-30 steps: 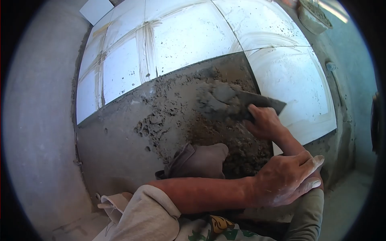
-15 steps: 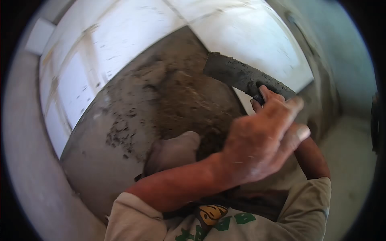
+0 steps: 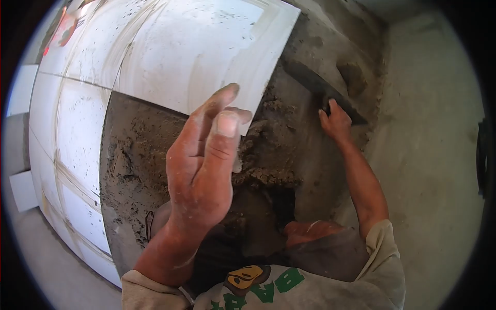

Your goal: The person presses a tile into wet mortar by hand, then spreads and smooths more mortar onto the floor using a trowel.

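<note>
My right hand (image 3: 337, 121) grips the handle of a plastering trowel (image 3: 310, 77). Its long dark blade lies at or just above the wet mortar (image 3: 276, 150), angled from upper left to lower right between the tiles and the wall. My left hand (image 3: 204, 155) is raised near the camera with fingers stretched upward and nothing visible in it. Behind the fingers is the corner of a large white floor tile (image 3: 206, 51), smeared with mortar. Part of that corner is hidden by the hand.
A pale wall (image 3: 423, 129) runs along the right side. More laid tiles (image 3: 77, 124) extend to the left, streaked with mortar. A loose white tile piece (image 3: 24, 191) is at the far left. A red object (image 3: 66, 28) shows at the upper left. My bent legs are below.
The view has turned. The trowel has gone from over the tile's edge to the mortar strip beside the wall. My hands, overlapping before, are now well apart, the left one farther left.
</note>
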A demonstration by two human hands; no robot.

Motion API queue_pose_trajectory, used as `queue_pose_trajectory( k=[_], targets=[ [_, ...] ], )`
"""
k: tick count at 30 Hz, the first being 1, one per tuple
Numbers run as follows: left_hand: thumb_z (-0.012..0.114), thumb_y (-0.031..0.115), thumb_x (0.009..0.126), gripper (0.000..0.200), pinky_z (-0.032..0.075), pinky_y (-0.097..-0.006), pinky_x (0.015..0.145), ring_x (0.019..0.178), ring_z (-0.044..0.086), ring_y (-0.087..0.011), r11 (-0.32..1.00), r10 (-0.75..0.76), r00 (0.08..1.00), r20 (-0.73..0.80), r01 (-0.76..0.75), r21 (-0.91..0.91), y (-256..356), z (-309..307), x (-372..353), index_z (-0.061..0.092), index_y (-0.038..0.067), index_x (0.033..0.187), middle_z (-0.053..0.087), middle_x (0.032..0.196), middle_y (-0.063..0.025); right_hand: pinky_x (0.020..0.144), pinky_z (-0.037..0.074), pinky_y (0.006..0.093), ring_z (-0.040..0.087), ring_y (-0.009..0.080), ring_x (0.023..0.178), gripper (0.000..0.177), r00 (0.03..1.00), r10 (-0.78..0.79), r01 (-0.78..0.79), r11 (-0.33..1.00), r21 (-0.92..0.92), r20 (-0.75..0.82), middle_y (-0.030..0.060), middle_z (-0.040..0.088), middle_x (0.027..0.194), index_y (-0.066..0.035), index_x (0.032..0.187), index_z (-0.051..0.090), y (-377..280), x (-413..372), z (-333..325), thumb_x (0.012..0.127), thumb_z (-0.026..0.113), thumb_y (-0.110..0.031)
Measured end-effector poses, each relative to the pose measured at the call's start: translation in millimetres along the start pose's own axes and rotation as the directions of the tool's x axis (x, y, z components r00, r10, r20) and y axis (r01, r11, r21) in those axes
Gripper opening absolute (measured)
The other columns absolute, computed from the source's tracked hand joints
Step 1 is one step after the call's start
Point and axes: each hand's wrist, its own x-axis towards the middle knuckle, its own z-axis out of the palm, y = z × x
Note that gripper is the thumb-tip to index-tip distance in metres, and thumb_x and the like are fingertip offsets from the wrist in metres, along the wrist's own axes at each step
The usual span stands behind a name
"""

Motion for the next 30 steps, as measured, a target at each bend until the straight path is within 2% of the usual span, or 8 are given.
queue_pose_trajectory(
  k=[7, 10, 12, 18, 22, 24, 28, 30],
  targets=[
    [0.038, 0.036, 0.104, 0.048, 0.034, -0.0192, 0.05, 0.058, 0.045, -0.0039, 0.964, -0.265, 0.964, 0.0, 0.265, 0.031, 7.8, 42.8, 5.4, 0.053, -0.001, 0.131, 0.065, 0.1, -0.0102, 0.067, 0.052, 0.0485, 0.066, 0.0363, 0.076, 0.033, 0.992, -0.088, 0.081, 0.994, 0.075, 0.095, 0.0153, 0.067, 0.08, -0.011, 0.1, 0.054, -19.3, -21.0, 2.7, 0.077, 0.066, -0.032],
    [0.039, 0.036, 0.104, 0.048, 0.035, -0.0187, 0.051, 0.06, 0.045, -0.0035, 0.899, -0.437, 0.896, 0.08, 0.433, 0.068, 12.7, 68.9, -12.9, 0.051, 0.0, 0.134, 0.065, 0.101, -0.0082, 0.065, 0.053, 0.0483, 0.067, 0.0353, 0.072, 0.032, 0.978, -0.053, 0.034, 0.995, 0.098, 0.203, 0.0144, 0.067, 0.077, -0.011, 0.098, 0.055, -29.3, -47.3, -4.0, 0.076, 0.066, -0.032],
    [0.041, 0.036, 0.103, 0.049, 0.037, -0.0179, 0.054, 0.061, 0.045, -0.0023, 0.832, -0.555, 0.814, 0.174, 0.543, 0.116, 20.1, 82.8, -33.7, 0.048, 0.0, 0.137, 0.065, 0.102, -0.0076, 0.065, 0.053, 0.0483, 0.067, 0.0361, 0.073, 0.03, 0.977, -0.137, 0.109, 0.979, 0.172, 0.161, 0.0154, 0.067, 0.078, -0.011, 0.096, 0.054, -31.1, -62.1, 2.7, 0.076, 0.064, -0.032],
    [0.045, 0.032, 0.103, 0.047, 0.047, -0.022, 0.064, 0.074, 0.055, -0.0072, 0.801, -0.589, 0.678, 0.44, 0.56, 0.212, 19.0, 104.1, -132.5, 0.046, 0.0, 0.137, 0.064, 0.106, -0.0089, 0.068, 0.053, 0.0481, 0.067, 0.0368, 0.075, 0.027, 0.944, -0.072, 0.006, 0.98, 0.201, 0.323, 0.0163, 0.067, 0.078, -0.01, 0.091, 0.051, -49.9, -107.1, -1.9, 0.077, 0.062, -0.03],
    [0.044, 0.031, 0.103, 0.046, 0.049, -0.0243, 0.068, 0.08, 0.057, -0.0099, 0.85, -0.526, 0.71, 0.468, 0.46, 0.259, 9.0, 89.9, -192.8, 0.046, 0.001, 0.138, 0.064, 0.107, -0.01, 0.07, 0.052, 0.0488, 0.066, 0.0369, 0.077, 0.026, 0.945, -0.021, -0.07, 0.961, 0.266, 0.326, 0.0163, 0.066, 0.078, -0.01, 0.092, 0.051, -63.8, -155.5, -2.2, 0.078, 0.061, -0.029],
    [0.043, 0.032, 0.104, 0.047, 0.049, -0.024, 0.067, 0.079, 0.056, -0.0095, 0.746, -0.665, 0.621, 0.415, 0.586, 0.318, 14.9, 79.0, -206.3, 0.045, 0.001, 0.138, 0.064, 0.106, -0.0101, 0.071, 0.052, 0.0501, 0.066, 0.0385, 0.077, 0.027, 0.937, -0.024, -0.072, 0.963, 0.259, 0.35, 0.0174, 0.066, 0.079, -0.01, 0.094, 0.051, -71.6, -179.4, -0.8, 0.079, 0.062, -0.03],
    [0.042, 0.033, 0.104, 0.047, 0.049, -0.0242, 0.067, 0.078, 0.056, -0.0091, 0.713, -0.701, 0.616, 0.358, 0.618, 0.333, 12.2, 67.4, -228.7, 0.046, 0.002, 0.138, 0.064, 0.105, -0.0085, 0.07, 0.051, 0.0499, 0.064, 0.0387, 0.08, 0.029, 0.933, 0.028, -0.114, 0.969, 0.221, 0.358, 0.016, 0.065, 0.081, -0.009, 0.095, 0.052, -91.6, -218.2, 0.1, 0.079, 0.065, -0.03],
    [0.041, 0.034, 0.104, 0.047, 0.05, -0.0235, 0.065, 0.077, 0.055, -0.0083, 0.604, -0.793, 0.524, 0.31, 0.744, 0.287, 15.7, 64.8, -237.0, 0.046, 0.002, 0.138, 0.064, 0.103, -0.0073, 0.071, 0.052, 0.0498, 0.065, 0.0387, 0.081, 0.03, 0.905, 0.057, -0.148, 0.971, 0.186, 0.422, 0.0163, 0.065, 0.082, -0.009, 0.095, 0.053, -101.5, -231.5, -6.0, 0.079, 0.065, -0.03]
  ],
)
